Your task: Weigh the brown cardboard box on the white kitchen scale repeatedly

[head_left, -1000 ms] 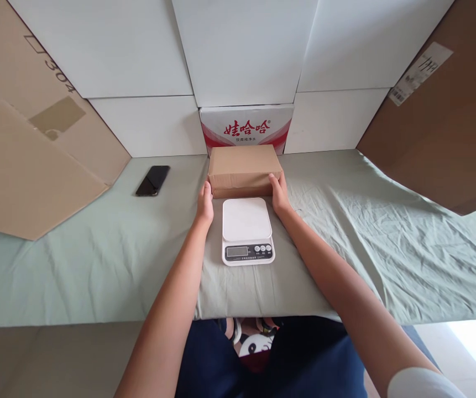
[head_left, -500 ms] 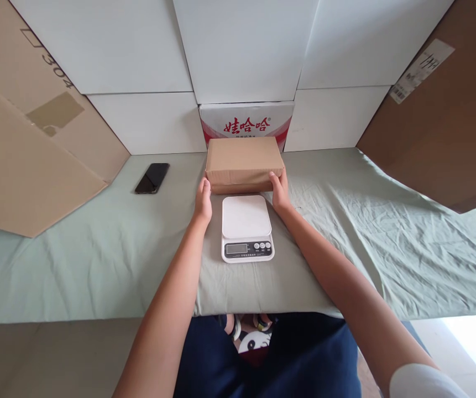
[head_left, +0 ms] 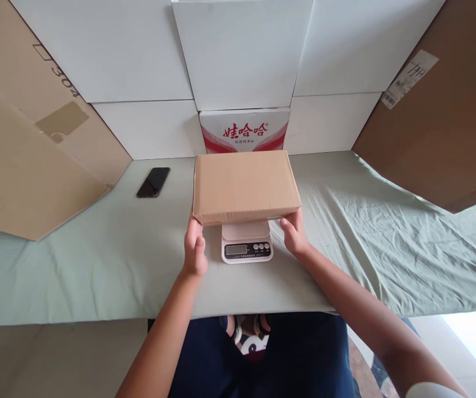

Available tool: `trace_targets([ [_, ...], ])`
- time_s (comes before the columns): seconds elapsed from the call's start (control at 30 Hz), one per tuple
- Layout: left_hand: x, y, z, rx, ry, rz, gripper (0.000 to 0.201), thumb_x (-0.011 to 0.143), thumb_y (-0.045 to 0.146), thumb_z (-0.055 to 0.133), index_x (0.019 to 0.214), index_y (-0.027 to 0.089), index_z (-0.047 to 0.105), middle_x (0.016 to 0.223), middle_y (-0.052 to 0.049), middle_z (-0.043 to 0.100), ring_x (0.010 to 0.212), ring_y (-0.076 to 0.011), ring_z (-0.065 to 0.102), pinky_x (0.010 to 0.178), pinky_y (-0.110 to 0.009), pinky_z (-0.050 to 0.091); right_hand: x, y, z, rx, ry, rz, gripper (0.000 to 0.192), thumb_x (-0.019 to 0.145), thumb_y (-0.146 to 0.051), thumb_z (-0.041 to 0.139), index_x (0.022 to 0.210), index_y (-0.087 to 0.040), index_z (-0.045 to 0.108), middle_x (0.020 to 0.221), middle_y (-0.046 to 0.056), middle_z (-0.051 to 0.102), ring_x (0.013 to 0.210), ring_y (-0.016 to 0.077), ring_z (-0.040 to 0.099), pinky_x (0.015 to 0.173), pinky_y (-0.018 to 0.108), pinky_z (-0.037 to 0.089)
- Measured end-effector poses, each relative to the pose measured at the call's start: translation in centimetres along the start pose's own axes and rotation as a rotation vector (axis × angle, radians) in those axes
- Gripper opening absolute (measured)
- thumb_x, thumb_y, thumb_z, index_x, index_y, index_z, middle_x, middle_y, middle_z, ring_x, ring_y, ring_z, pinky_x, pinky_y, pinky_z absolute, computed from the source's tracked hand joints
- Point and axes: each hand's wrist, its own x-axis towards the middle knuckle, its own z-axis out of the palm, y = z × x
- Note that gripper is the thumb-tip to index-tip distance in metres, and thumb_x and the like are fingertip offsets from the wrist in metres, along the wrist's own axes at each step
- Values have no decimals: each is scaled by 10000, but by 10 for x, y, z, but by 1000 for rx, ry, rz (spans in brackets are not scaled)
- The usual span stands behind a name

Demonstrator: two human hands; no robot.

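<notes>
A closed brown cardboard box is gripped between my two hands, over the far part of a white kitchen scale. My left hand holds the box at its near left corner, fingers partly hidden beneath it. At the near right corner my right hand grips it, thumb in front and fingers under or behind. The box covers most of the weighing plate; whether it touches the plate I cannot tell. The scale's display and buttons face me, and the display looks blank.
A black phone lies on the green cloth to the left. Large cardboard panels stand at the left and right. Behind the box are white panels and a white-and-red printed carton.
Both hands have brought the cardboard box nearer to me, from behind the scale to over its plate. The view has shifted slightly.
</notes>
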Motion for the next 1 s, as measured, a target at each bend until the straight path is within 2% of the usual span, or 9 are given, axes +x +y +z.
trace_targets([
  [0.13,-19,4,-1,1,-39,-39,742,914,711,478,1497,254,528,1501,-134,595,1520,-362,429,1227,-488,396,-21,1,-4,49,29,42,785,852,-738,563,1524,-367,397,1595,57,492,1582,342,337,1312,591,305],
  [0.33,-19,4,-2,-2,-33,-117,757,915,734,458,1511,270,515,1520,-124,590,1508,-346,456,1218,-471,416,-20,-1,0,53,42,50,709,875,-682,566,1491,-348,450,1541,75,545,1525,350,422,1281,578,357],
  [0.57,-22,2,-3,11,-9,-126,787,908,750,463,1504,240,524,1545,-138,569,1512,-354,452,1234,-471,397,-21,-6,2,51,43,74,771,860,-685,577,1531,-351,397,1589,61,498,1571,362,346,1304,600,317],
  [0.77,-23,1,-3,9,-22,-112,753,930,707,468,1530,252,499,1577,-125,543,1537,-345,416,1241,-464,385,-23,-13,2,52,38,73,763,872,-678,565,1543,-359,385,1633,47,441,1564,361,356,1298,584,334],
  [1.0,-24,2,-4,30,-22,-137,781,915,736,472,1532,258,493,1584,-121,536,1544,-340,405,1231,-448,401,-22,-16,1,27,44,78,741,876,-663,567,1533,-359,408,1579,51,508,1526,360,403,1282,572,355],
])
